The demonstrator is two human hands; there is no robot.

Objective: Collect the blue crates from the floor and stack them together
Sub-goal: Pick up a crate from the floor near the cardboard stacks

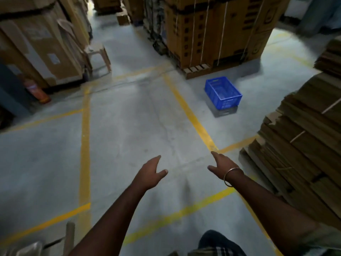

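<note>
Both hands empty and reaching forward over the floor, blue crate well ahead.

Left hand (150,174) stretched out low over the grey floor (129,126), grip spread, fingers loose and thumb apart, holding nothing. Right hand (220,164) likewise extended, grip spread with forefinger pointing ahead, a thin bangle (228,177) round the wrist, nothing held. Blue crate (223,92) upright on the floor, open side up, apparently empty, well apart from both hands, to the right of a yellow floor line (188,111) and just in front of a wooden pallet (196,70) bearing strapped cardboard boxes (217,28). Flattened cardboard (302,145) piled high on the right. Plastic stool (98,56) and red fire extinguisher (37,91) off to the left, beside more cartons.
</note>
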